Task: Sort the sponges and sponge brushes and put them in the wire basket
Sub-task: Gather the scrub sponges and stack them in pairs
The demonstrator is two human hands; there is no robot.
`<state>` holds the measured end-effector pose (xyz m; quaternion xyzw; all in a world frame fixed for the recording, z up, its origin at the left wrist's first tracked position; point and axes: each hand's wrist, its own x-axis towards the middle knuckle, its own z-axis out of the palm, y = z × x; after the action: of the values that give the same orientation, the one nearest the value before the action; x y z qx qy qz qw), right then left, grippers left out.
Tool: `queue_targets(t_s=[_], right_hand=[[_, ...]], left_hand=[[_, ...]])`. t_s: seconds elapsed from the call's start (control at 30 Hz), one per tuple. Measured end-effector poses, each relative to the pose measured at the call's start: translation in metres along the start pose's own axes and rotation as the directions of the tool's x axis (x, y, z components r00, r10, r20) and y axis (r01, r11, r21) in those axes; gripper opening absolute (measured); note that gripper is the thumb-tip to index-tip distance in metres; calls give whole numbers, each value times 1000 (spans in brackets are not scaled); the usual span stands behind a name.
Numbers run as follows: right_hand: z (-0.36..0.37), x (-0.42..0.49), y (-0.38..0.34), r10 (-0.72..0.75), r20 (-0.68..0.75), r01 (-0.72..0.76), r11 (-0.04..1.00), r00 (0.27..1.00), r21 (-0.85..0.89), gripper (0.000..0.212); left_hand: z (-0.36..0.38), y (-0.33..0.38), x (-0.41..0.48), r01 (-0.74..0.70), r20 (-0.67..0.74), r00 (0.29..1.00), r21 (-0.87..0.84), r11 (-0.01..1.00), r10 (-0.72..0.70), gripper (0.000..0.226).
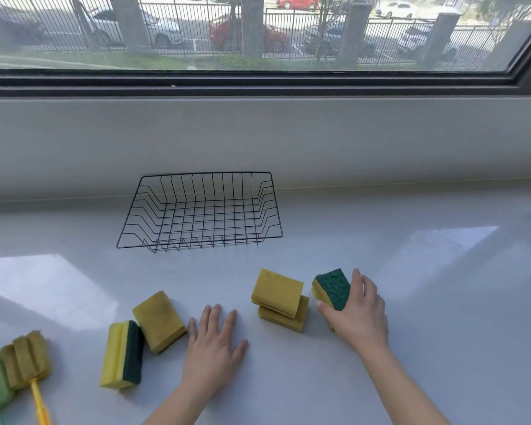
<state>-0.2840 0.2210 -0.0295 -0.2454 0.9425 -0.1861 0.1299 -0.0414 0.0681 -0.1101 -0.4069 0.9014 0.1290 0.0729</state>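
On counter (442,302): left hand (212,348) flat, fingers spread, empty; right hand (354,311) grip closed around green-topped sponge (331,288).

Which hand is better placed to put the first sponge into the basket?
The right hand: it already grips a green-topped sponge. The left hand lies flat, holding nothing. The basket holds nothing yet.

I'm wearing the only camera on my head, looking forward and down over a pale counter (380,378). It's sitting close above my left hand (213,348) and right hand (354,314), facing the wire basket (200,210) farther off and the window (258,35) beyond. No second view is sharing anything.
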Motion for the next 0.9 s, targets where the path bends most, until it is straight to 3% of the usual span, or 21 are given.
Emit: queue_targets(t_s=[0.03, 0.1, 0.13, 0.2, 0.27, 0.37, 0.47, 0.6, 0.67, 0.77, 0.83, 0.9], right_hand=[[-4, -2, -2, -119, -93, 119, 993, 988, -3, 100], [-8, -5, -12, -396, -210, 398, 917, 894, -33, 87], [-9, -6, -19, -501, -176, 504, 863, 847, -35, 86], [-3, -7, -37, -616, 29, 617, 787, 787, -6, 92], [10, -5, -53, -618, 246, 642, 767, 747, -23, 99], [29, 2, -71, -557, 380, 639, 759, 738, -128, 105], [39, 7, -77, -499, 413, 600, 783, 762, -162, 111], [53, -3, -76, -465, 395, 520, 853, 792, -39, 104], [60, -11, -76, -444, 362, 463, 886, 820, 38, 101], [60, -15, -79, -354, 382, 285, 932, 854, 226, 99], [57, -16, -79, -263, 430, 72, 909, 864, 411, 88], [57, -22, -82, -230, 495, -133, 793, 838, 594, 64]], left_hand=[[-4, 3, 2, 17, 10, 1000, -27, 999, -17, 68], [-14, 12, 7, 44, 8, 999, -81, 996, -43, 65], [-18, 17, 10, 47, -7, 999, -122, 991, -48, 65], [-28, 29, 16, 62, -35, 997, -272, 960, -74, 66], [-36, 40, 23, 105, -11, 992, -448, 888, -123, 68], [-41, 46, 28, 175, 74, 984, -608, 774, -164, 72], [-36, 40, 26, 179, 85, 984, -557, 811, -158, 71], [-33, 36, 18, 156, 108, 987, -478, 864, -119, 60], [-36, 37, 13, 140, 103, 990, -526, 839, -101, 46], [-38, 29, 5, 121, 62, 992, -758, 641, -114, 31], [-41, 22, -3, 139, 82, 982, -921, 365, -168, 31], [-47, 19, -9, 151, 129, 973, -984, 99, -192, 30]])
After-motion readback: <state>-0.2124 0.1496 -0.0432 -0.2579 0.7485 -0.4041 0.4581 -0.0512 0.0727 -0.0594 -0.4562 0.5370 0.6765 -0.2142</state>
